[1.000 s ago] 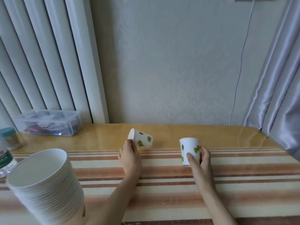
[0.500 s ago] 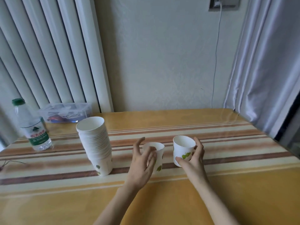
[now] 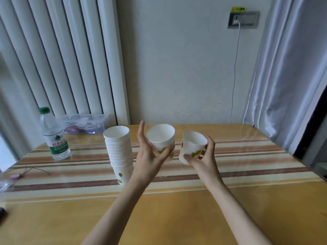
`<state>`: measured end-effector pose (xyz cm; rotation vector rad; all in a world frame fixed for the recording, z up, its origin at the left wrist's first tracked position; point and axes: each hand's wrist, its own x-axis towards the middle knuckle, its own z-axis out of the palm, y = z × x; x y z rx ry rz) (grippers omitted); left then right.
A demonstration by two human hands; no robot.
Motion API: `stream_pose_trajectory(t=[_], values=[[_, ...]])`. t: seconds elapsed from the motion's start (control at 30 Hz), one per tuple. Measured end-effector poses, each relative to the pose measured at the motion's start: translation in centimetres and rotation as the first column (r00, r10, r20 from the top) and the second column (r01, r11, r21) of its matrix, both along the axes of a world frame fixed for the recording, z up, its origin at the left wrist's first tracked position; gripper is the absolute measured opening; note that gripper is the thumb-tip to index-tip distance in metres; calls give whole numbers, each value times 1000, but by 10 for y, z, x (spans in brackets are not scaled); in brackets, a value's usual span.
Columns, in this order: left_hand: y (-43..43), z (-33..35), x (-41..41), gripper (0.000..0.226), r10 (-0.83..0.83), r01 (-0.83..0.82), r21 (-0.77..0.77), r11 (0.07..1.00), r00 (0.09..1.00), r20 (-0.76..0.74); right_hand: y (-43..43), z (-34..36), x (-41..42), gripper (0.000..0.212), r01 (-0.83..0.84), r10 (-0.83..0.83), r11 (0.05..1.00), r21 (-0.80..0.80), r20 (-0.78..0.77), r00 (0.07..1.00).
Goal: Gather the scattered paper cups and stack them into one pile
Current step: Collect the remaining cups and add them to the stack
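Both hands loaded, one cup each. Left hand [image 3: 149, 157] cradles a cup [image 3: 161, 138] from below and behind, fingers spread wide, thumb standing free at upper centre; hold looks loose, more a perch than a clamp. Right hand [image 3: 203, 159] wraps its cup [image 3: 192, 145] firmly, thumb across the front, fingers round the far side. Both cups are off the table, mouths up and tilted toward the camera, just beside each other at frame centre; probably being lined up so one can drop into the other.

Stack [image 3: 120, 152] stands upright left of centre, just beside the left wrist, mouth open, close enough for an easy drop. No loose cups seen elsewhere on the table [image 3: 177, 218], so these two look like the last.

Bottle [image 3: 54, 137] at left, clear box [image 3: 83, 123] behind the stack, both well clear.
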<state>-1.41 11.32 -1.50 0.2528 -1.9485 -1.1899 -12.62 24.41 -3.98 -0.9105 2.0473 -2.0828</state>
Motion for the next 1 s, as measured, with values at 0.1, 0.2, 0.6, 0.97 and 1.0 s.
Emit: stream_pose_trajectory(t=[0.1, 0.2, 0.6, 0.97, 1.0], values=[[-26, 50, 20, 87, 108, -115, -99, 988, 991, -76, -23, 33, 8, 80, -65, 63, 997, -48, -43, 997], [-64, 77, 38, 76, 187, -193, -61, 979, 977, -103, -44, 54, 17, 82, -100, 95, 993, -70, -63, 993], [-110, 9, 59, 109, 109, -127, 60, 990, 964, 241, -88, 71, 41, 82, -127, 120, 986, -106, -71, 990], [-119, -35, 63, 48, 5, -42, 216, 975, 986, 169, -167, 95, 66, 83, -234, 254, 963, 131, -163, 953], [-121, -38, 64, 53, 12, -48, 214, 976, 986, 165, -168, 89, 65, 84, -248, 272, 955, 161, -148, 951]])
